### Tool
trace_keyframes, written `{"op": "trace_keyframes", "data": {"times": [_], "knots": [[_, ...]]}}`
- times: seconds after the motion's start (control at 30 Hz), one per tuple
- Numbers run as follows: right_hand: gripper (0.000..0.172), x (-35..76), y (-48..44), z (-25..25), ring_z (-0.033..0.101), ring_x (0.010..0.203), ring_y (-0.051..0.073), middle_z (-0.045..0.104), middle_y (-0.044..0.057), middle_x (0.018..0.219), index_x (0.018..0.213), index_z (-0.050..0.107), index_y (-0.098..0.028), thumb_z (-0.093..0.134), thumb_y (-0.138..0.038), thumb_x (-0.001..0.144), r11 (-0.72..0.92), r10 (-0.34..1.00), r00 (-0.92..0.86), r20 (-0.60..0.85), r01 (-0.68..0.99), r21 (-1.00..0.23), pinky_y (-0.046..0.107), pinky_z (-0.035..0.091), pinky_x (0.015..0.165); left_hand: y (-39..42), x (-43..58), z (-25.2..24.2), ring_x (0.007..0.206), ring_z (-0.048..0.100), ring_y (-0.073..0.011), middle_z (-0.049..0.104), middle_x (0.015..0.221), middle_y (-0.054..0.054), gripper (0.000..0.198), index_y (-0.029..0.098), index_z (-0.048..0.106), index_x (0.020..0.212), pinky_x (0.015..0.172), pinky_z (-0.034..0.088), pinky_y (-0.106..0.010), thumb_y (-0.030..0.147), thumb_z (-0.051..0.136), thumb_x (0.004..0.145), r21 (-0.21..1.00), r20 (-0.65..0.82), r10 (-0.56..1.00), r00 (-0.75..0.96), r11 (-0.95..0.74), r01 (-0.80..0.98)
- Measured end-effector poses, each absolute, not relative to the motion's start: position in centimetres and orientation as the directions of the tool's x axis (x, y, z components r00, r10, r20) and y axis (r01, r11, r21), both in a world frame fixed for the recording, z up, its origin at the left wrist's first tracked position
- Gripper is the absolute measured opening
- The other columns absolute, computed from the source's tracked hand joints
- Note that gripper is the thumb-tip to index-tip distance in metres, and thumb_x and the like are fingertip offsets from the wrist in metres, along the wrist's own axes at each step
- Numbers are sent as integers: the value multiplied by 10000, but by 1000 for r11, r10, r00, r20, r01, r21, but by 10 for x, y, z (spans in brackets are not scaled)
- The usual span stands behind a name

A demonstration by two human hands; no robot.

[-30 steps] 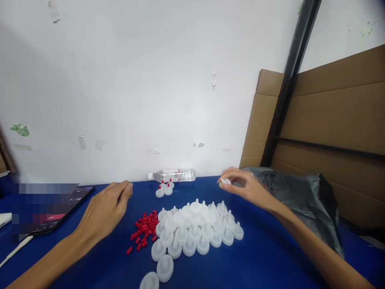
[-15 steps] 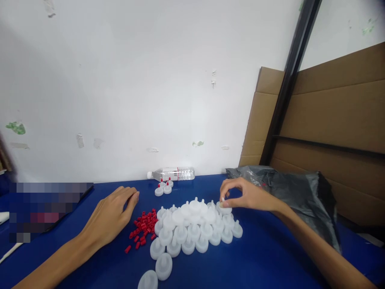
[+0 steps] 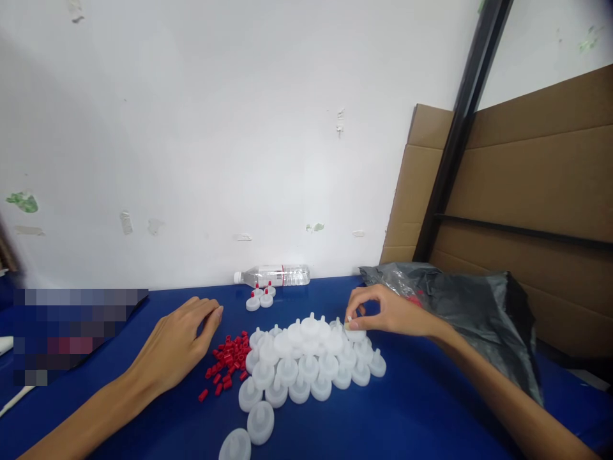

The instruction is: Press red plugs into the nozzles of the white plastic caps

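With thumb and fingertips, my right hand (image 3: 380,312) pinches a white nozzle cap (image 3: 355,333) at the back right of a pile of similar white caps (image 3: 309,367). Each cap is a round disc with a thin spout. My left hand (image 3: 186,338) lies palm down on the table, thumb apart from the loosely bent fingers, and nothing shows in it. Just right of it are many small red tip covers (image 3: 230,358) in a loose heap, touching the white pile. Behind them stand several white caps with red tips (image 3: 260,299).
A clear plastic bottle (image 3: 275,276) lies on its side against the wall. Black plastic bags (image 3: 479,319) cover the right of the blue table (image 3: 163,428). Cardboard sheets (image 3: 536,185) and a dark metal post (image 3: 443,160) rise behind. A blurred-out dark item (image 3: 76,326) is at left.
My right hand has shifted slightly left with the white nozzle cap in its pinch. The left hand stays in place.
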State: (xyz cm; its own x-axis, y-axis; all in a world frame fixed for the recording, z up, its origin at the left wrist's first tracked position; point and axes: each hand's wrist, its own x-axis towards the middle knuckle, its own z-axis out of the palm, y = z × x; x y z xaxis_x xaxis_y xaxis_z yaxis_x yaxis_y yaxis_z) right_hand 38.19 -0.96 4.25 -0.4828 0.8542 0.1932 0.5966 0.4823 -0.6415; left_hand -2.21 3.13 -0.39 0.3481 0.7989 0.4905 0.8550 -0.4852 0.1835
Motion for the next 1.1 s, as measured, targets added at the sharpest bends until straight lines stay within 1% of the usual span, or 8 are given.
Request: {"op": "trace_keyframes", "data": {"times": [0.13,0.3,0.57,0.87,0.97,1.03,1.1], "knots": [[252,382,-9,42,613,834,204,723,32,913,883,793,-244,770,-492,841,476,855,-486,179,601,-642,343,468,765,31,-22,-4,794,626,-238,636,784,-25,437,244,587,822,699,426,-336,482,295,1043,187,468,812,348,-476,859],[227,382,-10,45,612,814,196,737,24,906,843,780,-233,787,-460,831,459,859,-488,153,604,-651,327,460,750,30,-20,-1,797,622,-239,633,783,-25,437,241,588,824,696,421,-336,480,292,1039,190,461,813,356,-482,855],[266,384,-7,44,629,814,204,762,31,909,836,782,-223,812,-484,791,436,866,-485,119,618,-655,323,464,743,28,-19,-1,776,614,-235,619,756,-22,452,236,578,799,671,411,-327,488,288,1038,189,462,812,357,-484,854],[227,387,-8,45,622,777,186,764,24,875,819,792,-231,821,-454,791,464,849,-513,124,614,-638,320,453,720,30,-20,-4,786,610,-230,619,757,-16,446,234,569,797,684,405,-327,476,292,1049,180,476,797,371,-501,846],[245,387,-8,45,621,779,190,768,29,891,836,798,-233,823,-471,785,457,851,-514,111,617,-641,322,457,716,29,-19,-5,776,611,-225,619,754,-15,436,232,580,804,682,409,-325,464,303,1049,180,482,792,375,-508,843],[272,386,-8,46,618,778,194,766,31,895,856,801,-234,807,-500,796,458,854,-505,121,623,-635,323,459,711,27,-17,-5,761,612,-218,628,766,-14,416,233,602,833,677,418,-321,450,319,1046,181,490,785,380,-518,836],[297,386,-9,47,621,769,196,761,30,878,874,796,-234,752,-526,844,471,858,-488,160,624,-623,324,458,707,26,-15,-5,776,623,-217,648,802,-17,391,237,628,872,679,436,-316,441,340,1040,187,495,776,391,-534,825]]}}
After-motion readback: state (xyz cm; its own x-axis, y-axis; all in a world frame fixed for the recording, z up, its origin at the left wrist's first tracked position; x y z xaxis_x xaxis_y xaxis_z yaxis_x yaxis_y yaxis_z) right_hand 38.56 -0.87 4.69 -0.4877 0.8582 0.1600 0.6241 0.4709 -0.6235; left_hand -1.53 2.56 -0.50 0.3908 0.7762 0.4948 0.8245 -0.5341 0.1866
